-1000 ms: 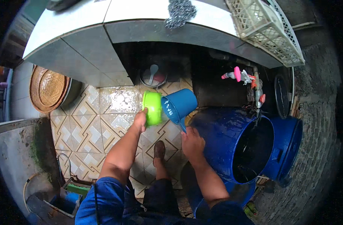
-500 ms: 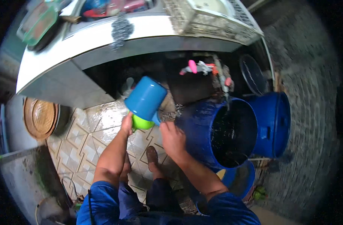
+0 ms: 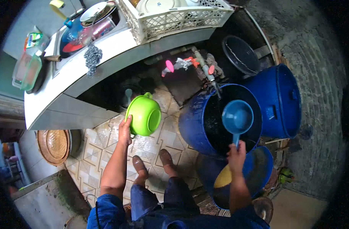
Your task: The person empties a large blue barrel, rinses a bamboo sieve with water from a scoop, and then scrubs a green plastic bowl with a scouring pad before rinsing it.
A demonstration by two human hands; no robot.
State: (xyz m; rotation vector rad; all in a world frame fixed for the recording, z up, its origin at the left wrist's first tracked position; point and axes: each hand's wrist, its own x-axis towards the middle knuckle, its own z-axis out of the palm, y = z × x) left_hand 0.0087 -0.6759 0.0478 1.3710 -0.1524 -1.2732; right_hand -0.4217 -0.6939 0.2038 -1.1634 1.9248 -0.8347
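Observation:
My left hand (image 3: 124, 131) holds a lime green plastic bowl (image 3: 144, 114) by its rim, tilted with its hollow facing me, above the tiled floor. My right hand (image 3: 236, 154) grips the handle of a blue water scoop (image 3: 237, 116), held over the open mouth of a big blue barrel (image 3: 193, 118) that has dark water inside. A tap on a pipe (image 3: 205, 68) hangs over the barrel's far rim. My feet (image 3: 151, 164) stand on the patterned tiles between both hands.
A white-tiled counter (image 3: 105, 61) with a sink of dishes (image 3: 83, 26), a metal scourer (image 3: 92, 57) and a white crate (image 3: 174, 15) runs along the top. A second blue barrel (image 3: 283, 101), a black bucket (image 3: 241, 55), a blue basin (image 3: 258, 171) and a woven tray (image 3: 54, 147) surround me.
The two vessels were held together in front of me; now they are apart. My right hand has carried the blue scoop right over the barrel, and the green bowl stays in my left hand.

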